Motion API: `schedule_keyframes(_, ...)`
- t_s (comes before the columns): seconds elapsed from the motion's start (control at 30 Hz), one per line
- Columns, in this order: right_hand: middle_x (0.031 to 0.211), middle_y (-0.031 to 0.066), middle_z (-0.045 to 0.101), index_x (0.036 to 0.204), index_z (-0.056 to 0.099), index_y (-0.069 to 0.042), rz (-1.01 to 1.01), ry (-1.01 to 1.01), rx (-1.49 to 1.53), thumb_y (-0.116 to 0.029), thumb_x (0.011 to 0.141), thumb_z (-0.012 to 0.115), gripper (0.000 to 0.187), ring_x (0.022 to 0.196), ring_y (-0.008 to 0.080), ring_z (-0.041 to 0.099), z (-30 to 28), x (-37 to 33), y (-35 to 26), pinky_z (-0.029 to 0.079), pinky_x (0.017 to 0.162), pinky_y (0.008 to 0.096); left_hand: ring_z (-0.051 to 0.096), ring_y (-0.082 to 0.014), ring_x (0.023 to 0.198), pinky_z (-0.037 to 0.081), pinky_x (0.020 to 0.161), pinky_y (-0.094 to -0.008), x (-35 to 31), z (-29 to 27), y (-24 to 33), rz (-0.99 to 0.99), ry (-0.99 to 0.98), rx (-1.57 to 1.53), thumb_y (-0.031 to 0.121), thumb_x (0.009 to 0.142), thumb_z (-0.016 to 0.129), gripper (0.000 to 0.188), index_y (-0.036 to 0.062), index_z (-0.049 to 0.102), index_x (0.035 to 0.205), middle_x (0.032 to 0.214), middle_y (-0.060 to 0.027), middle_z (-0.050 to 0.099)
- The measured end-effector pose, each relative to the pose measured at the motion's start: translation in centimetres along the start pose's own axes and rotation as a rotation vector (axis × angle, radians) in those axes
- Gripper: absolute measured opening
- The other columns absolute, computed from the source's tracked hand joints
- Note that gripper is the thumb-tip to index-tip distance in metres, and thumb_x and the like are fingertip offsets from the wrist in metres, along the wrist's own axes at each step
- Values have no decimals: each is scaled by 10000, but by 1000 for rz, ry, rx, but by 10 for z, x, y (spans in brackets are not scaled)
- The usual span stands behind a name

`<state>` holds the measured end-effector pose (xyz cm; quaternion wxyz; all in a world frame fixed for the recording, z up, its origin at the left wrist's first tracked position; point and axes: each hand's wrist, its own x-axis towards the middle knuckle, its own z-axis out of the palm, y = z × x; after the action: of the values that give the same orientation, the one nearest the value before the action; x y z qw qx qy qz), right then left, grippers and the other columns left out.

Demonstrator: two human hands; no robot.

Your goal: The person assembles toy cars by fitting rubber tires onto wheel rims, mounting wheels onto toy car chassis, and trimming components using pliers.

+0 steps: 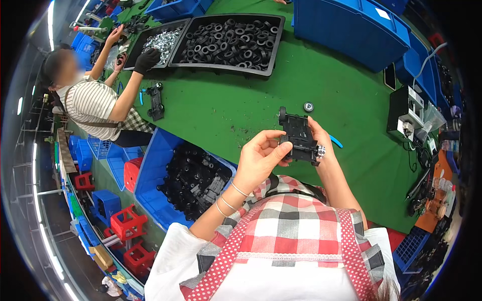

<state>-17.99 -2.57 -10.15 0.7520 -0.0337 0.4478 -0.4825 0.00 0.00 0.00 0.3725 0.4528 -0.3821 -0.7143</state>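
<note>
Above the near edge of the green table, a black toy car chassis [299,131] is held between both hands. A black wheel sits at its far left corner, and a shiny silver wheel hub [320,151] shows at its near right. My left hand [262,154] is closed on the chassis's left side, thumb on top. My right hand [322,136] is closed around its right side, with some fingers hidden beneath. A loose wheel [308,106] with a silver centre lies just beyond the chassis. Beside my right hand lies a blue curved tool handle [336,142], partly hidden.
Black trays of tyres [226,44] and silver hubs [163,42] stand across the table. A blue bin [150,175] of black chassis is at left. A co-worker [95,103] stands farther left, near another chassis [156,102]. Right are a black-and-white device [404,113] and large blue bin [351,32].
</note>
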Motion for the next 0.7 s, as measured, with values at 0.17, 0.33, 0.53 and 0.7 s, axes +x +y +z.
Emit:
schedule_keyframes(0.17, 856, 114, 664, 1029, 573, -5, -135, 12, -20, -316, 935, 494, 335, 690, 197, 669, 9, -6, -7, 572, 595, 319, 601, -116, 873, 512, 742, -237, -5, -14, -2, 70, -160, 130, 85, 848, 660, 418, -3, 479, 1214, 1004, -78, 581)
schedule_keyframes(0.33, 1027, 72, 620, 1148, 528, 20, -373, -115, -80, -209, 951, 493, 304, 893, 123, 609, 34, -29, -15, 499, 765, 266, 576, -226, 1048, 507, 853, -323, 9, -31, -14, 174, 41, 150, 168, 938, 531, 432, -16, 393, 1303, 1240, -167, 501)
schedule_keyframes(0.53, 962, 11, 607, 1282, 484, -31, -421, -163, -301, -225, 946, 513, 389, 692, 20, 567, 41, -46, -8, 458, 591, 163, 563, -191, 1062, 485, 891, -302, 17, -26, -10, 317, 142, 75, 92, 902, 586, 475, -21, 410, 1328, 1240, -140, 508)
schedule_keyframes(0.7, 1088, 65, 593, 1366, 369, 5, -437, -246, -405, -152, 907, 572, 526, 893, 99, 589, 46, -56, -15, 480, 773, 229, 544, -132, 1031, 467, 888, -252, 14, -30, -11, 353, 152, 186, 64, 868, 631, 412, -18, 519, 1256, 1125, -71, 561)
